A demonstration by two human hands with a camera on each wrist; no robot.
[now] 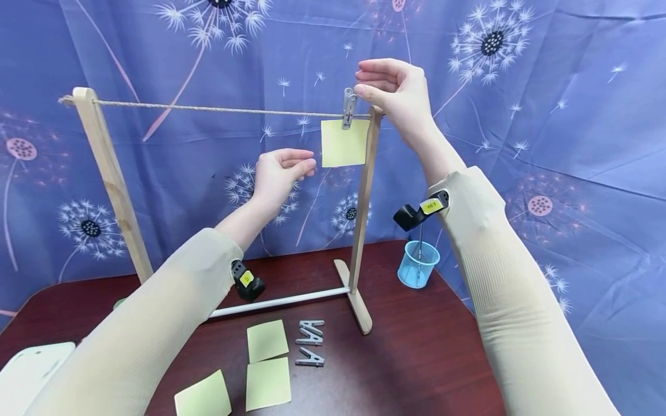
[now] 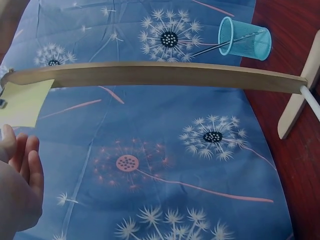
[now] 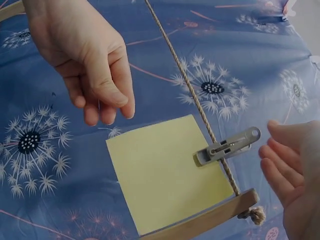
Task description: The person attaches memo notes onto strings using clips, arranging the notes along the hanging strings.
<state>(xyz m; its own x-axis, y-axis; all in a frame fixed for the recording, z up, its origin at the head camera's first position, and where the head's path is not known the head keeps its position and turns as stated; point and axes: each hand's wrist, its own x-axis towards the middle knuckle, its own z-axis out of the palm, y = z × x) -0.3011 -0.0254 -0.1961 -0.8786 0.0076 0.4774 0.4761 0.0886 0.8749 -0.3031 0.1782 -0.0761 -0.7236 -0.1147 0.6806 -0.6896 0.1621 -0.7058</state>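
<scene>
A yellow sticky note (image 1: 340, 149) hangs at the right end of a twine line (image 1: 218, 108), held there by a grey clothespin (image 1: 347, 115). My right hand (image 1: 399, 95) is beside the clothespin's upper end, fingers loosely bent; the right wrist view shows a gap between its fingertips and the clothespin (image 3: 229, 146). Just left of the note is my left hand (image 1: 281, 176), its thumb and fingers drawn near each other with nothing between them. In the left wrist view, part of the clothespin is cut off at the frame's edge.
The twine runs between two wooden posts (image 1: 363, 202) joined low down by a white rod (image 1: 291, 300). Several grey clothespins (image 1: 310, 359) and three yellow notes (image 1: 267, 382) lie on the dark red table (image 1: 416, 358). Behind the stand's right foot is a blue mesh cup (image 1: 418, 266).
</scene>
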